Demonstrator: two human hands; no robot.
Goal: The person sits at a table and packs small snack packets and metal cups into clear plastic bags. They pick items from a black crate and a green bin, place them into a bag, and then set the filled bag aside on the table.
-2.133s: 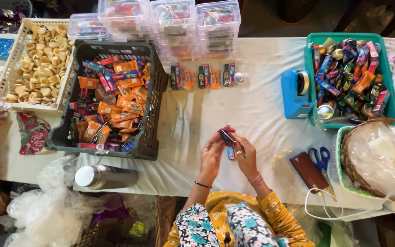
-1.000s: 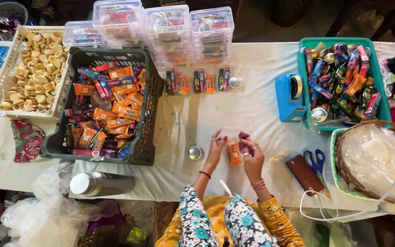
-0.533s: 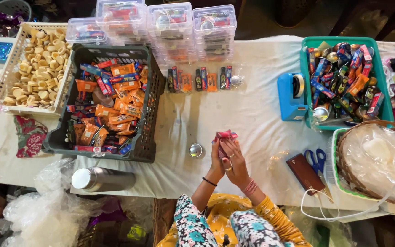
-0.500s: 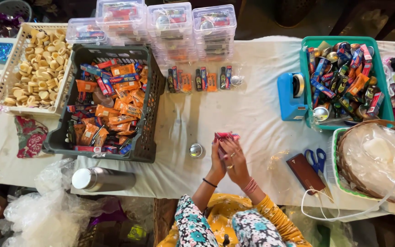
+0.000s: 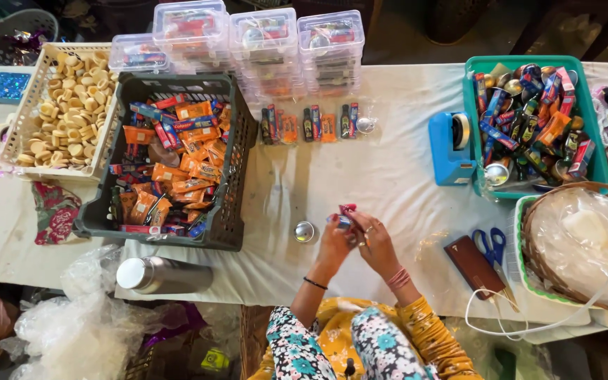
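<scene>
Both hands meet over the surface (image 5: 388, 176). Left hand (image 5: 333, 243) and right hand (image 5: 376, 241) pinch a small bundle (image 5: 346, 214) of red and blue packets between the fingertips, both grips closed on it. Landmark: bundle. Just left of it, a small metal tin (image 5: 305, 231) on the cloth. Farther left, a dark crate (image 5: 233, 176) of orange packets. To the right, scissors (image 5: 492, 250).
</scene>
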